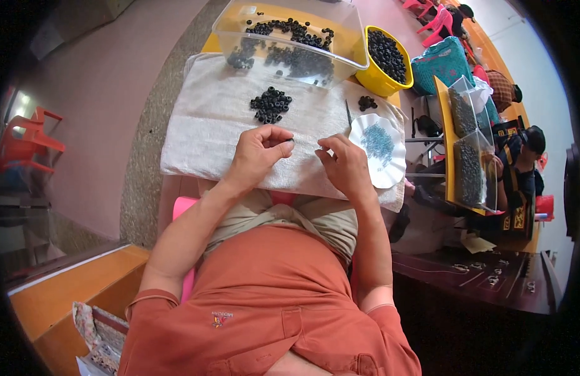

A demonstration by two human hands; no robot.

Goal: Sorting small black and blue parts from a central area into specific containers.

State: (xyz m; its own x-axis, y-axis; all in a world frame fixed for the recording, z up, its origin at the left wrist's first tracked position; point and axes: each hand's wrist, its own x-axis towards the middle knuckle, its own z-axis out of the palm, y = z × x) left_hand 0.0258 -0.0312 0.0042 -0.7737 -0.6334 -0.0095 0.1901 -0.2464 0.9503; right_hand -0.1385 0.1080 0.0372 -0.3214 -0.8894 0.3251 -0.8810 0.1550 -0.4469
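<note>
On the white towel (202, 135) covering the desk, a small black ring (290, 143) is pinched at the fingertips of the left hand (260, 155). Right hand (346, 166) fingers are curled shut just beside it; what they hold cannot be told. Loose pile of black rings (270, 104) lies just ahead, more in the clear tub (290, 39) and yellow bowl (386, 57). Ring judged light, stiff, likely rubbery; best gripped across its outer edge. White scalloped dish (379, 149) of tiny blue-grey parts sits right.
</note>
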